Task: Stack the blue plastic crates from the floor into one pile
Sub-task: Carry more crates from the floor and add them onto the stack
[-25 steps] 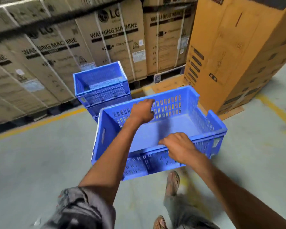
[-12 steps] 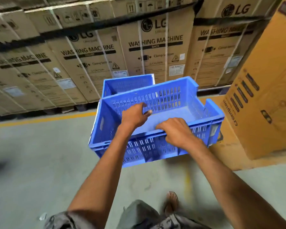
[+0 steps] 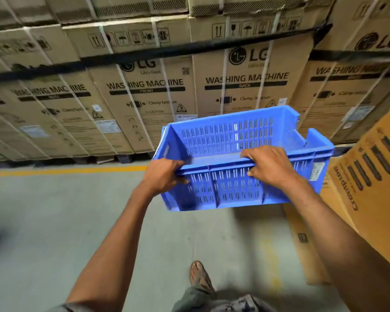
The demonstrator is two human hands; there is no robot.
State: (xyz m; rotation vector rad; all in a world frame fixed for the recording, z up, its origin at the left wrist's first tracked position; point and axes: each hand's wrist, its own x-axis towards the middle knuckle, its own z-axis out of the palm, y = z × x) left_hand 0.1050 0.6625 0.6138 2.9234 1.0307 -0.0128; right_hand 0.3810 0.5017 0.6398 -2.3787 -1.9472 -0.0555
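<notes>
A blue slotted plastic crate point(image 3: 230, 134) hangs in the air in front of me, held level and empty. My left hand point(image 3: 164, 176) grips the near rim at its left corner. My right hand point(image 3: 268, 165) grips the same near rim further right, fingers curled over the edge. The pile of other blue crates is hidden behind the held crate.
A wall of strapped washing-machine cartons point(image 3: 144, 97) runs across the back on pallets. An orange carton point(image 3: 369, 188) stands close on the right, on flat cardboard point(image 3: 302, 239). A yellow floor line point(image 3: 65, 170) runs in front of the cartons. My sandalled foot point(image 3: 199, 278) is on the grey floor.
The crate has risen and moved forward, now covering the crate pile. My left hand shifted from the crate's inside to the near rim. The view tilted up toward the cartons.
</notes>
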